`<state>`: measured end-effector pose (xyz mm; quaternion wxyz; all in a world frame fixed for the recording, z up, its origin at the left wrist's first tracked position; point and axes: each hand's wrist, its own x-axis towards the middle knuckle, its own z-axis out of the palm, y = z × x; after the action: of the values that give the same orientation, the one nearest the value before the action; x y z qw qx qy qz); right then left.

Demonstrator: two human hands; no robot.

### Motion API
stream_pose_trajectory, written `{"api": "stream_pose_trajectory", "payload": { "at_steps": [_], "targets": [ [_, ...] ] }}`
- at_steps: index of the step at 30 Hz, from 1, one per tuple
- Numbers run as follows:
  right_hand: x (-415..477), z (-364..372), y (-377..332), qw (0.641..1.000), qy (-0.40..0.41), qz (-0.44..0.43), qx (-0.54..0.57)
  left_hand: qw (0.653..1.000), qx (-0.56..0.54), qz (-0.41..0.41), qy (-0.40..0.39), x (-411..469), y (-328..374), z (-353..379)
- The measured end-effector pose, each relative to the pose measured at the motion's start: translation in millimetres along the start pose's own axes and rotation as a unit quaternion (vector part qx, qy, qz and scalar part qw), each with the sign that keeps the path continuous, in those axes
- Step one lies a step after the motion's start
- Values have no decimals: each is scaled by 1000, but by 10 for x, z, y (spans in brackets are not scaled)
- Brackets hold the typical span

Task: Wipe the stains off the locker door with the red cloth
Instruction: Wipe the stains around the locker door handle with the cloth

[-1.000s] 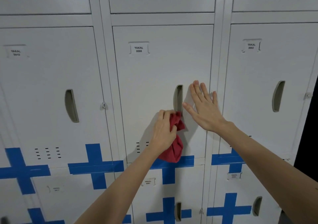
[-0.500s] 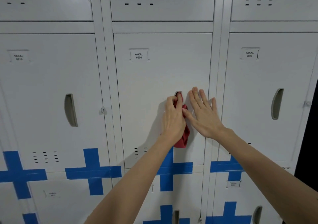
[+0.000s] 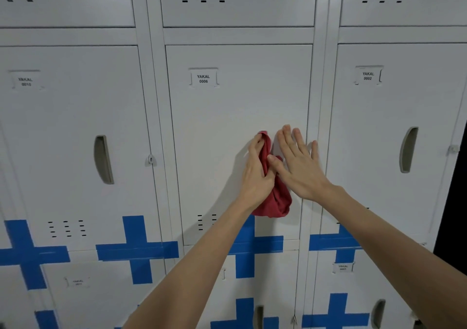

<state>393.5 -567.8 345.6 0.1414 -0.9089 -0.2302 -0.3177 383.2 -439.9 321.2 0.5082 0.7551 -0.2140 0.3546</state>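
Observation:
The grey locker door (image 3: 227,131) labelled YAKAL 0006 fills the middle of the head view. My left hand (image 3: 256,174) grips the red cloth (image 3: 276,197) and presses its top end against the door where the handle recess is, so the recess is hidden. The cloth's bunched lower part hangs below my hand. My right hand (image 3: 299,164) lies flat on the door's right edge, fingers spread, its thumb touching the cloth. No stain is visible on the door.
Neighbouring lockers stand at the left (image 3: 75,139) and right (image 3: 394,139), each with a handle recess. Blue tape crosses (image 3: 136,249) run along the lower doors. A dark gap (image 3: 454,177) borders the far right.
My left hand has carried the red cloth up from below the handle recess and now covers it. My right hand has stayed flat on the door's right edge.

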Motion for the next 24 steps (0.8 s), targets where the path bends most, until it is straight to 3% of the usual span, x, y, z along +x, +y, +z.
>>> {"api": "stream_pose_trajectory", "payload": {
  "at_steps": [7,13,24],
  "targets": [
    [-2,-13,-19,1000,-16,5,5,999,27,-16,-30,-277,-136,20],
    [3,-12,-24,1000,-23,9,6,991,120,-9,-59,-495,-237,47],
    [-2,-32,-24,1000,-26,12,-6,924,376,44,-55,-504,-239,48]
  ]
}}
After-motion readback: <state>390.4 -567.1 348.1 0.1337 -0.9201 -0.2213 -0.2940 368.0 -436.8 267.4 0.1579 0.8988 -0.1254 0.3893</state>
